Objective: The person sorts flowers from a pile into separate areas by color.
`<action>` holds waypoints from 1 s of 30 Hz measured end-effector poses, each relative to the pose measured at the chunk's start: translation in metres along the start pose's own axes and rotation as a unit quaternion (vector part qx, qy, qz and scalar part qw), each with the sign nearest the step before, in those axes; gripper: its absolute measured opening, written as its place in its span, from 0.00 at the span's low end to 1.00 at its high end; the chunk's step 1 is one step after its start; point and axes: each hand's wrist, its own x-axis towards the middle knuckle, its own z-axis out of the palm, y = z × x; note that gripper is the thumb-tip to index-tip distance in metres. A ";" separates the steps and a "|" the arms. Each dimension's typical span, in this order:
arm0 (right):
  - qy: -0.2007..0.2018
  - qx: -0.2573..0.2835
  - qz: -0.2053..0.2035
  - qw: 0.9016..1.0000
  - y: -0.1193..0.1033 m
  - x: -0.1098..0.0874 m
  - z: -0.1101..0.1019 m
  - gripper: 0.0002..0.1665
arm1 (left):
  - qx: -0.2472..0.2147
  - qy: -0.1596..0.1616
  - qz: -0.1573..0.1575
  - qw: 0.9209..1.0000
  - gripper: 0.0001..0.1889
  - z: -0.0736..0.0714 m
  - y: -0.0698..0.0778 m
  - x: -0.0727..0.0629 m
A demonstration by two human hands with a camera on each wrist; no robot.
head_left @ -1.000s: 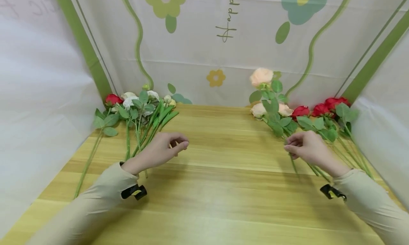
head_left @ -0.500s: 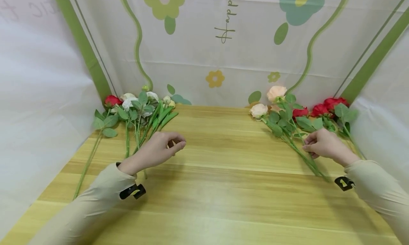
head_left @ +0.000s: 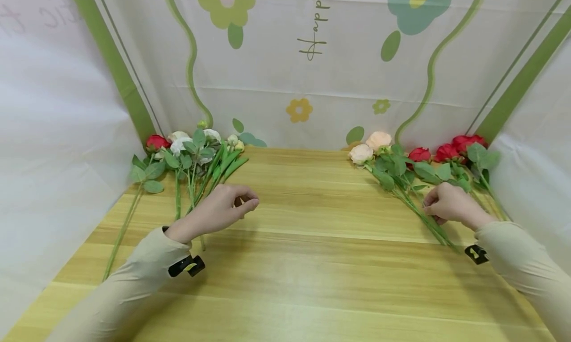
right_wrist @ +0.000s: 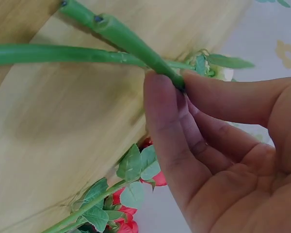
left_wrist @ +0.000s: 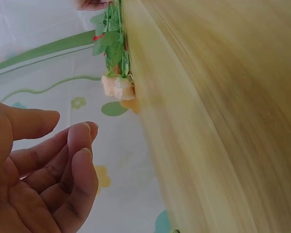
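My right hand point(head_left: 452, 203) pinches a green stem point(right_wrist: 138, 48) between thumb and fingertips, low over the table's right side. It belongs to the peach rose lying with its head point(head_left: 379, 140) at the back edge, next to a paler rose point(head_left: 360, 154). More stems run alongside the pinched one. My left hand point(head_left: 221, 207) hovers over the left part of the table with its fingers loosely curled. Nothing lies between its thumb and fingers point(left_wrist: 82, 170) in the left wrist view. Behind that hand are white flowers point(head_left: 180, 144) and green stems.
Several red roses point(head_left: 447, 153) lie at the back right, beyond my right hand. A single red rose point(head_left: 157, 142) lies at the far left. Fabric walls, one a printed backdrop point(head_left: 267, 59), border the wooden table point(head_left: 303, 272) at the back and sides.
My right hand has moved right and lowered the peach rose from upright against the backdrop onto the table beside the other pale roses. My left hand has hardly moved.
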 end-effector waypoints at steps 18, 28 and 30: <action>-0.010 -0.006 0.010 1.000 -0.004 0.005 0.011 0.09 | -0.015 -0.040 -0.003 0.999 0.09 0.000 -0.006 -0.001; -0.006 0.003 0.026 1.000 -0.009 0.005 0.016 0.09 | -0.016 -0.058 -0.011 0.998 0.09 0.001 -0.006 -0.002; -0.007 0.007 0.028 1.000 -0.010 0.006 0.017 0.09 | -0.015 -0.060 -0.013 0.998 0.09 0.002 -0.007 -0.002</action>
